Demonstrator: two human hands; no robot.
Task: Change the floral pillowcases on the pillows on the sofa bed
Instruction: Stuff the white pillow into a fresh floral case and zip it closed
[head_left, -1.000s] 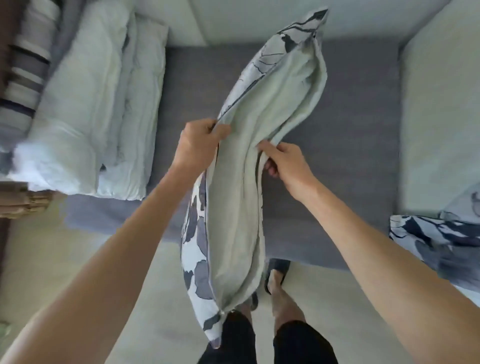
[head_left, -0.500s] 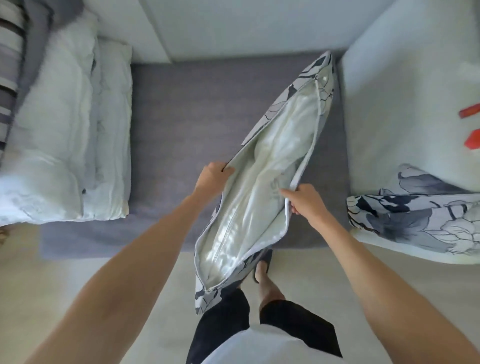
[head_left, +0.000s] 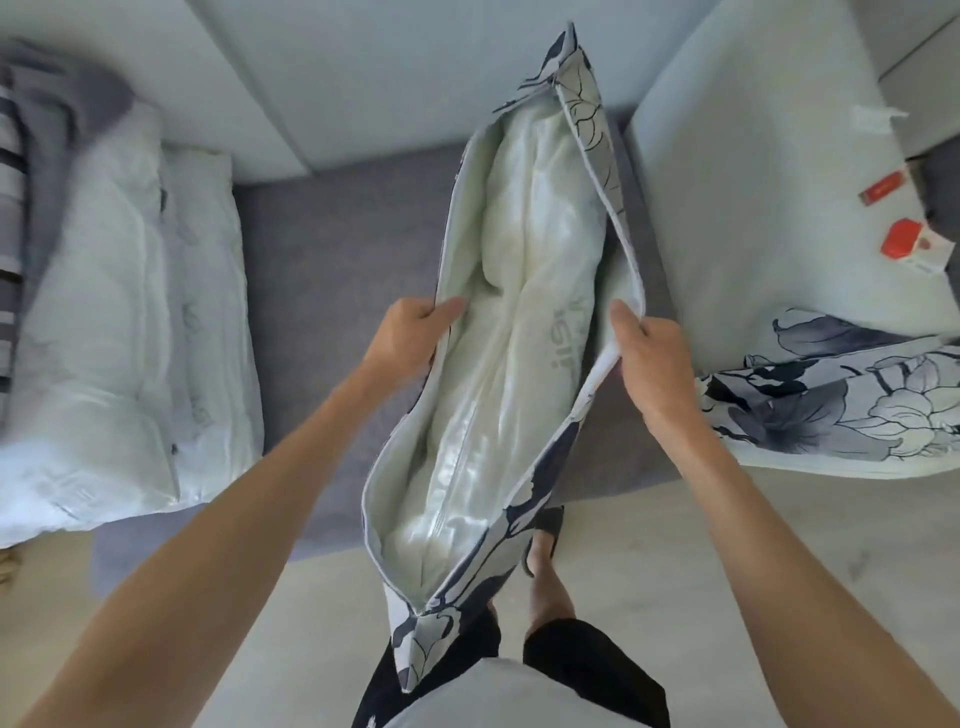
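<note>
Both the left hand (head_left: 410, 338) and right hand (head_left: 649, 358) grip the floral pillowcase (head_left: 519, 530) mouth spread wide, the white pillow (head_left: 498, 364) not yet out.

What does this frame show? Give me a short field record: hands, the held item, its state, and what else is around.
left hand: grips the left edge of the pillowcase opening
right hand: grips the right edge
held item: floral pillowcase, held over the grey sofa bed
state: opening spread wide, white pillow inside
left side: bare white pillows
right side: second floral pillow, red boxes
</note>
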